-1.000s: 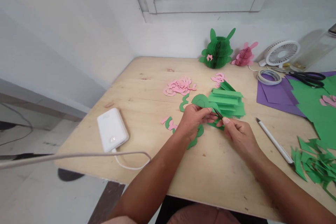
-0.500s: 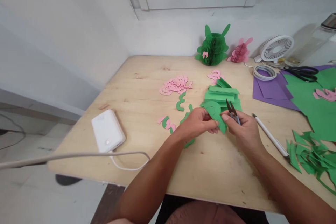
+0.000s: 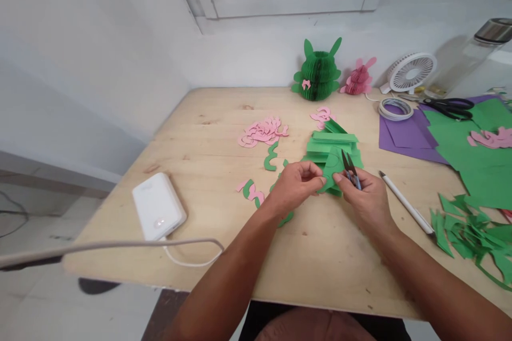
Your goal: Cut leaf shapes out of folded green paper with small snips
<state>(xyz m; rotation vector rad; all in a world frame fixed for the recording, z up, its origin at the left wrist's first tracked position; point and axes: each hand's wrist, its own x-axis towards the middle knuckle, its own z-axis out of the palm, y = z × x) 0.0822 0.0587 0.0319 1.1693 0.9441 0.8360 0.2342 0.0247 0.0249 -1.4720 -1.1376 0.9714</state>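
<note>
My left hand (image 3: 296, 185) pinches the lower left edge of a green paper piece (image 3: 333, 161) with curved lines drawn on it. A pair of thread snips (image 3: 349, 164) rests in my right hand (image 3: 367, 198), its dark blades pointing up and slightly apart. The right thumb and fingertips also touch the right edge of that paper. Just behind it lies a stack of folded green paper strips (image 3: 334, 139). Cut green curls (image 3: 271, 156) and mixed pink and green cutouts (image 3: 251, 191) lie to the left of my left hand, which partly covers other green pieces.
A pink cutout pile (image 3: 264, 131), white power bank (image 3: 159, 206) and cable lie left. At the back stand a green paper figure (image 3: 320, 77), pink figure (image 3: 359, 79) and fan (image 3: 413, 72). Right are tape (image 3: 396, 109), black scissors (image 3: 450, 108), a white pen (image 3: 406, 202) and green scraps (image 3: 472, 229).
The green paper between my hands has turned, and its rounded outline now shows as a more angular piece. The whole view has shifted slightly, and the snips stay in my right hand.
</note>
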